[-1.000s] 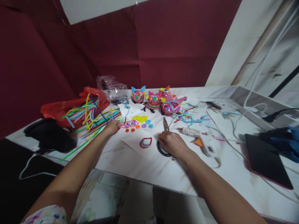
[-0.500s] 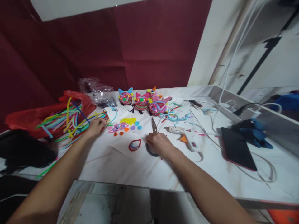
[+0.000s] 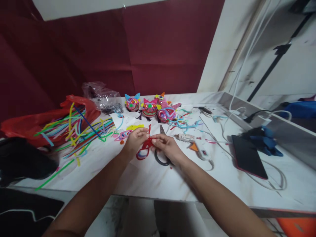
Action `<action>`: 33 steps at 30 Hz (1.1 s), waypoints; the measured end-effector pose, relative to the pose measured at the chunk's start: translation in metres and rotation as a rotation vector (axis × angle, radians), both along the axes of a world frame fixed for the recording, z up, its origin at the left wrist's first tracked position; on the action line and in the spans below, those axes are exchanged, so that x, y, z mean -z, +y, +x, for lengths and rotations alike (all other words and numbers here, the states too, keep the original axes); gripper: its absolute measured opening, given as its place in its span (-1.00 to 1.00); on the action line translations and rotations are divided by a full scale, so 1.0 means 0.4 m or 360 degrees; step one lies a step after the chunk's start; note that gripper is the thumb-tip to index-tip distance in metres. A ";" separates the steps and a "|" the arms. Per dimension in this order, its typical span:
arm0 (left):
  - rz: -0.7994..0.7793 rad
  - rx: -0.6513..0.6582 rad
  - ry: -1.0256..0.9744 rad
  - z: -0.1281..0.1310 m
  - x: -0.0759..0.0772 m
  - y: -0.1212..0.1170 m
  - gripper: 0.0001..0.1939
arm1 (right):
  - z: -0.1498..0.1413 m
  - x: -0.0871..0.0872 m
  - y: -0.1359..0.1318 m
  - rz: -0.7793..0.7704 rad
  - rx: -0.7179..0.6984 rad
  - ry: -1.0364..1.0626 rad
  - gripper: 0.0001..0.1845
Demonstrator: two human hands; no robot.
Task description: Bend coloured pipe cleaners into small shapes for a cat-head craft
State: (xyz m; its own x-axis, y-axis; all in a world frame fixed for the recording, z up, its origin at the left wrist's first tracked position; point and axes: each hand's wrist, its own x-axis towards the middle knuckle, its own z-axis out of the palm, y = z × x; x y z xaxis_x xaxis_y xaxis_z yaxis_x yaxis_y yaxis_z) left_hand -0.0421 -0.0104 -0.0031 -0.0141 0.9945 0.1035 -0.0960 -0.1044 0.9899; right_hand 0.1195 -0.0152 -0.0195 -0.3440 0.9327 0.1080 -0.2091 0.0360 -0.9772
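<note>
My left hand [image 3: 135,142] and my right hand [image 3: 169,146] are close together over the table, both pinching a bent red pipe cleaner [image 3: 149,129]. One end of it sticks up between the fingers. Just below lies a red-edged loop [image 3: 142,158] with blue and white inside, resting on the paper. The scissors [image 3: 162,129] lie beside and partly under my right hand, their dark handles showing toward me. Near my left hand are a pink and purple coiled piece [image 3: 122,135], a yellow piece [image 3: 135,126] and an orange disc [image 3: 121,142], partly covered by the hand.
Several decorated animal heads [image 3: 149,108] stand at the back. Many colored pipe cleaners [image 3: 76,128] spill from a red plastic bag [image 3: 27,126] at left. A glue gun [image 3: 203,153], a cable and a dark tablet-like device [image 3: 249,156] lie at right.
My left hand has come from the pipe cleaner pile to the middle with a red pipe cleaner. My right hand has let go of the scissors and now pinches the red pipe cleaner.
</note>
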 end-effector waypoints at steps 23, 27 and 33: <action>0.0116 -0.0319 -0.0034 0.071 0.038 0.002 -0.70 | 0.019 0.007 0.025 -0.0242 0.0241 0.0262 -0.46; 0.0111 -0.0351 -0.0059 0.070 0.043 0.002 -0.75 | 0.029 0.004 0.029 -0.0163 0.0167 0.0207 -0.55; 0.0043 -0.0261 -0.0001 0.059 0.040 0.003 -0.76 | 0.034 0.010 0.038 -0.0105 0.0159 0.0211 -0.56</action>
